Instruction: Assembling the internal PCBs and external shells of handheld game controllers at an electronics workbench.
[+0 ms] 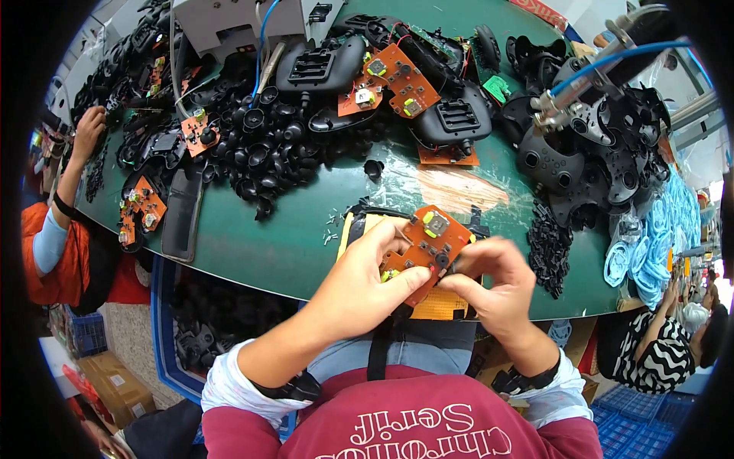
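My left hand grips an orange game-controller circuit board, its thumb lying across the lower part. The board carries a joystick base with a yellow-green side, a round black part and several small black buttons. At the board's right edge, the curled fingers and thumb of my right hand come together in a pinch. What lies between them is hidden and too small to name. Beneath both hands a yellow pad with black edging rests at the front of the green table.
A heap of black joystick caps spreads left of centre. Black controller shells pile up on the right, beside small black parts and light-blue cables. A metal tool with a blue hose hangs at upper right. Another person's hand works at far left.
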A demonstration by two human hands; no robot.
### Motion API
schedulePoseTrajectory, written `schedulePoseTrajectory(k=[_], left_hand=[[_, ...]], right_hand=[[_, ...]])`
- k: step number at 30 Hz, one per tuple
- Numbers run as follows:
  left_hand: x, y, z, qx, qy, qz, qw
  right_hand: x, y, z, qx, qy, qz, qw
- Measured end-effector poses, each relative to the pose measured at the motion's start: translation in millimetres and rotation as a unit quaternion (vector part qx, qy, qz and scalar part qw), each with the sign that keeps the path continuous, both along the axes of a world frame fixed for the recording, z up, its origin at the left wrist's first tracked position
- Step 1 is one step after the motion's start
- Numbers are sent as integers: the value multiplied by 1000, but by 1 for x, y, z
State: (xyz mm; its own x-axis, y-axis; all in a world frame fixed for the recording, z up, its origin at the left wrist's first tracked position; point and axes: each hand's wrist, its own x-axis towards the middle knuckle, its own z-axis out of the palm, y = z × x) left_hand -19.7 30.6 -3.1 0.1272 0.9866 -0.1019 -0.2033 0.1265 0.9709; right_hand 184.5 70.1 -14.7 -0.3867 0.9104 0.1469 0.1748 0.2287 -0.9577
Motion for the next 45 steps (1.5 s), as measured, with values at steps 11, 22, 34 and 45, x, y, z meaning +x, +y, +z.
schedulePoseTrajectory(k=[11, 22, 34, 45], left_hand=[[-17, 23, -1, -10, 125, -144, 982], [-32, 18, -21, 208, 334, -153, 907], [-4, -8, -39, 262, 392, 30, 881], [-2, -14, -50, 267, 390, 69, 879]], right_hand=[[-1, 41, 18, 304, -133, 188, 925], [3, 39, 3, -122, 161, -21, 979], [18, 28, -21, -84, 124, -81, 985], [11, 17, -20, -54, 69, -37, 996]])
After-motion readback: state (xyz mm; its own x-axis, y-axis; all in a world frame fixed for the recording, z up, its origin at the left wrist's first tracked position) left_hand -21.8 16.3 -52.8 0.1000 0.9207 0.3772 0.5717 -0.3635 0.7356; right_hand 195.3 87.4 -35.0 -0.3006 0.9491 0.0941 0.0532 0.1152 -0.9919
